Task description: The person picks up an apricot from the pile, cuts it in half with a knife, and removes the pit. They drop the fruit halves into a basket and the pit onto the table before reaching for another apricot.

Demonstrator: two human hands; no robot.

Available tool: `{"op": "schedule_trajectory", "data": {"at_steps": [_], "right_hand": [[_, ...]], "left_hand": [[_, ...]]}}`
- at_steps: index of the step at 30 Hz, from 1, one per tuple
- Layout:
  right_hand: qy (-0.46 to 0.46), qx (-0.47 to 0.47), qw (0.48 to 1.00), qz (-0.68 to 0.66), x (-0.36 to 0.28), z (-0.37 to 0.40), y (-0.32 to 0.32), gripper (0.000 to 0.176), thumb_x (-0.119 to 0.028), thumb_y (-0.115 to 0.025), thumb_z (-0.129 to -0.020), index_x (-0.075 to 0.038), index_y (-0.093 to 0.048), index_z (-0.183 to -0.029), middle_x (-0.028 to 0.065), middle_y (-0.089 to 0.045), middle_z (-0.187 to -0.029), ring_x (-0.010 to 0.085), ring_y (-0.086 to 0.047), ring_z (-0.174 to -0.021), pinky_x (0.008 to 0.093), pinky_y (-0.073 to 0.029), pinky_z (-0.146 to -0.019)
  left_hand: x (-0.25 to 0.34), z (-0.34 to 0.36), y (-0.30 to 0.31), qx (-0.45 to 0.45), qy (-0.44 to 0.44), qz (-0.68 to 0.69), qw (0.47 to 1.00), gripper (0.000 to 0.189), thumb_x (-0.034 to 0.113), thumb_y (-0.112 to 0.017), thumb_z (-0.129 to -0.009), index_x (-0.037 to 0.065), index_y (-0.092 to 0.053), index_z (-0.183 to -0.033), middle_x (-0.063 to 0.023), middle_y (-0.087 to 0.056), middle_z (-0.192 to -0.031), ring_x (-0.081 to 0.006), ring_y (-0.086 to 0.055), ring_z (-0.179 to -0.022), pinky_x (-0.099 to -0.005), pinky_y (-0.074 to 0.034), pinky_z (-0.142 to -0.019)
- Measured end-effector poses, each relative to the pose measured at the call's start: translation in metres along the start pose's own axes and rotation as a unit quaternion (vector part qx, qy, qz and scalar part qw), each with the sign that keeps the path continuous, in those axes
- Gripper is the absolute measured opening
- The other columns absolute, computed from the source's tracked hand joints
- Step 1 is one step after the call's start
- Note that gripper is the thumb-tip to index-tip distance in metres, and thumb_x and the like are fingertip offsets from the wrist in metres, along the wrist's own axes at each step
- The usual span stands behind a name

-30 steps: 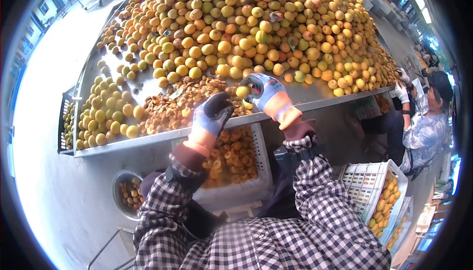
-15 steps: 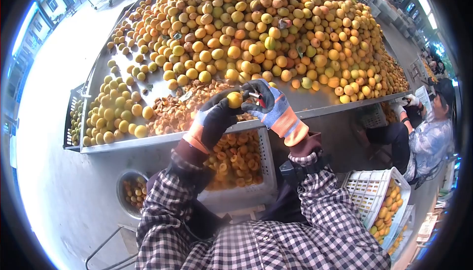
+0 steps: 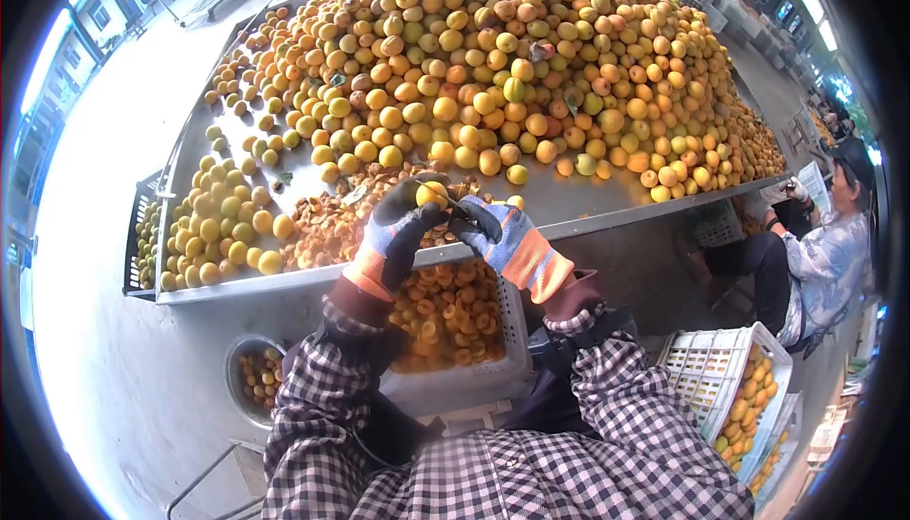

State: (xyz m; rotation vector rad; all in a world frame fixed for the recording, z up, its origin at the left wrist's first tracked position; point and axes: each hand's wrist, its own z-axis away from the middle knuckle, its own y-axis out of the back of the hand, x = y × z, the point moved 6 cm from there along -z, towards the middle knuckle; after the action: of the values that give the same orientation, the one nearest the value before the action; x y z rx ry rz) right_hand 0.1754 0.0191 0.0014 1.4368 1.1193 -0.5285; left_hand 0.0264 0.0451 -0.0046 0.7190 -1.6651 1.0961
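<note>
My left hand, in a black-palmed knit glove, is closed around a yellow apricot above the table's front edge. My right hand, gloved the same way, is closed beside it on a small knife; its thin blade meets the apricot and the handle is hidden in the glove. Behind both hands lies a heap of whole apricots. Orange-brown apricot pieces are spread by my left hand. Below, a white crate holds halved apricots.
A metal table carries the fruit, with a black crate at its left end. A metal bowl of small brown pieces stands on the floor. To the right are a tilted white crate of apricots and a seated person.
Both hands have shifted slightly left and down with the apricot and knife. The knife's red handle showed before and is now covered. My right hand has turned lower beside the fruit.
</note>
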Motion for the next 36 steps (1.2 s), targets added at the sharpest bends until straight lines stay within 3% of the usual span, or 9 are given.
{"op": "schedule_trajectory", "data": {"at_steps": [3, 9, 13, 17, 19, 25, 28, 31, 36], "right_hand": [[0.009, 0.03, 0.999, -0.004, -0.003, 0.002, -0.003, 0.025, -0.006, -0.065, -0.086, -0.002, -0.062, -0.111, 0.0177, -0.068, -0.094, 0.0333, -0.066, -0.087, 0.0367, -0.05, -0.072], [-0.066, -0.015, 0.997, -0.033, 0.021, 0.005, -0.025, 0.035, -0.003, -0.062, -0.09, 0.002, -0.054, -0.124, 0.0133, -0.067, -0.111, 0.016, -0.064, -0.102, 0.0276, -0.05, -0.087], [-0.005, -0.011, 1.0, 0.003, 0.009, 0.001, -0.02, 0.036, -0.024, -0.059, -0.092, -0.007, -0.055, -0.123, 0.0205, -0.065, -0.108, 0.04, -0.059, -0.103, 0.0442, -0.05, -0.081], [-0.022, -0.017, 0.992, 0.126, 0.002, 0.001, -0.012, 0.041, -0.022, -0.061, -0.089, -0.005, -0.051, -0.125, 0.0203, -0.065, -0.108, 0.0383, -0.061, -0.1, 0.0421, -0.051, -0.083], [0.0, 0.063, 0.99, 0.123, -0.012, 0.008, 0.002, 0.043, -0.019, -0.063, -0.088, -0.004, -0.049, -0.126, 0.0206, -0.065, -0.107, 0.0377, -0.062, -0.1, 0.0422, -0.051, -0.083], [0.009, 0.063, 0.995, 0.077, 0.003, 0.007, -0.031, 0.048, -0.008, -0.06, -0.085, -0.004, -0.047, -0.131, 0.0225, -0.064, -0.107, 0.0399, -0.06, -0.102, 0.0419, -0.052, -0.084], [0.0, 0.058, 0.997, 0.057, 0.004, 0.004, -0.028, 0.045, -0.01, -0.06, -0.086, -0.004, -0.048, -0.13, 0.0229, -0.064, -0.107, 0.0404, -0.06, -0.102, 0.0425, -0.051, -0.084], [-0.003, 0.036, 0.999, 0.037, 0.003, 0.002, -0.025, 0.04, -0.013, -0.059, -0.089, -0.004, -0.051, -0.126, 0.0232, -0.064, -0.106, 0.0407, -0.06, -0.101, 0.0437, -0.051, -0.082], [-0.062, 0.055, 0.996, 0.038, 0.012, 0.005, -0.037, 0.032, -0.017, -0.057, -0.091, -0.005, -0.055, -0.12, 0.0239, -0.064, -0.105, 0.0417, -0.06, -0.1, 0.0446, -0.05, -0.08]], "left_hand": [[-0.005, 0.0, -0.001, -0.002, 0.01, 0.053, 0.999, 0.041, 0.018, -0.066, -0.089, -0.001, -0.056, -0.124, -0.0059, -0.063, -0.111, -0.0155, -0.059, -0.103, -0.029, -0.046, -0.094], [-0.014, 0.0, 0.007, 0.037, -0.052, 0.008, 0.998, 0.041, 0.013, -0.07, -0.086, -0.001, -0.057, -0.122, -0.0047, -0.063, -0.111, -0.0142, -0.058, -0.103, -0.0283, -0.046, -0.091], [-0.009, 0.004, 0.004, 0.075, -0.023, 0.013, 0.997, 0.041, 0.017, -0.072, -0.086, 0.001, -0.058, -0.121, -0.0032, -0.063, -0.107, -0.0139, -0.059, -0.099, -0.0273, -0.047, -0.088], [-0.007, 0.004, 0.003, 0.066, -0.026, 0.034, 0.997, 0.036, 0.016, -0.066, -0.091, 0.0, -0.058, -0.122, -0.0061, -0.065, -0.11, -0.0168, -0.061, -0.103, -0.0305, -0.048, -0.093], [0.0, 0.004, 0.002, 0.108, -0.047, -0.003, 0.993, 0.028, 0.022, -0.061, -0.093, 0.0, -0.06, -0.111, -0.0053, -0.066, -0.096, -0.0139, -0.061, -0.089, -0.0282, -0.049, -0.079], [-0.024, 0.011, -0.009, 0.114, 0.01, 0.119, 0.986, 0.037, 0.037, -0.047, -0.1, 0.002, -0.058, -0.101, -0.0089, -0.064, -0.083, -0.0174, -0.061, -0.074, -0.0319, -0.05, -0.07], [0.015, 0.014, -0.023, 0.02, 0.067, 0.174, 0.982, 0.037, 0.022, -0.062, -0.095, 0.0, -0.055, -0.124, -0.0098, -0.065, -0.114, -0.0189, -0.063, -0.101, -0.0309, -0.051, -0.09], [-0.01, 0.0, 0.024, 0.035, -0.008, -0.065, 0.997, 0.038, 0.015, -0.069, -0.089, 0.0, -0.057, -0.122, -0.0078, -0.065, -0.113, -0.0168, -0.063, -0.101, -0.0294, -0.05, -0.089], [0.0, 0.009, -0.001, 0.078, 0.014, 0.071, 0.994, 0.036, 0.015, -0.066, -0.09, 0.0, -0.057, -0.122, -0.0071, -0.066, -0.11, -0.0167, -0.063, -0.099, -0.0292, -0.049, -0.089]]}}
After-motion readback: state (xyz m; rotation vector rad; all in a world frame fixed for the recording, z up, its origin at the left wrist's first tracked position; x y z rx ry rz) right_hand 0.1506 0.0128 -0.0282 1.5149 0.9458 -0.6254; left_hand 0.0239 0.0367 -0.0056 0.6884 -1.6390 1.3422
